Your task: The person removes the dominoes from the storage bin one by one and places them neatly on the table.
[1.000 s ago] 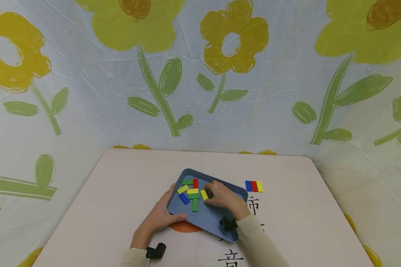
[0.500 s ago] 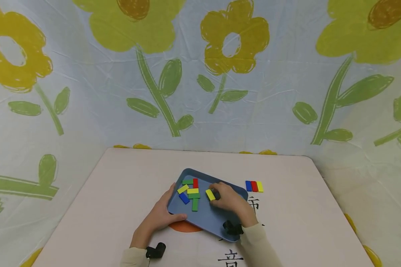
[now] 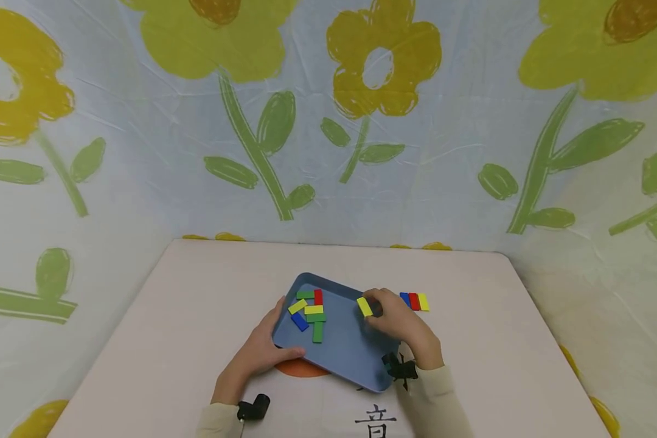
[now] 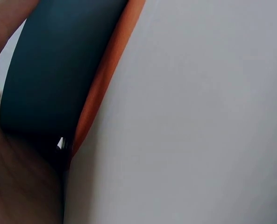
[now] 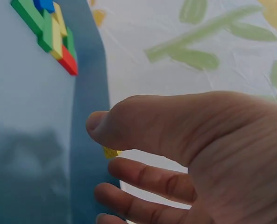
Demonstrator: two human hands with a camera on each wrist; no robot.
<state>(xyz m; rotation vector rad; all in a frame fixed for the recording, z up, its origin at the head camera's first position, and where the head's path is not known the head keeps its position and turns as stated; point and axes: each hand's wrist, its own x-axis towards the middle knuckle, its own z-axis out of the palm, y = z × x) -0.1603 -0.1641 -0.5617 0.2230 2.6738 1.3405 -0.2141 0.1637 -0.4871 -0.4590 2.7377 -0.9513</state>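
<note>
My right hand pinches a yellow block over the right part of the blue tray. In the right wrist view the thumb hides most of that yellow block. My left hand grips the tray's left corner, thumb along the near rim and fingers along the left side. The tray wall lies against that hand in the left wrist view. At the tray's left end lie several flat blocks, among them a red block, a blue block and a green block.
On the table right of the tray, a blue block, a red block and a yellow block lie side by side. An orange printed shape shows under the tray's near edge. A flowered cloth hangs behind the table.
My right hand has carried the yellow block rightward across the tray, away from the other blocks. My left hand still holds the tray's corner.
</note>
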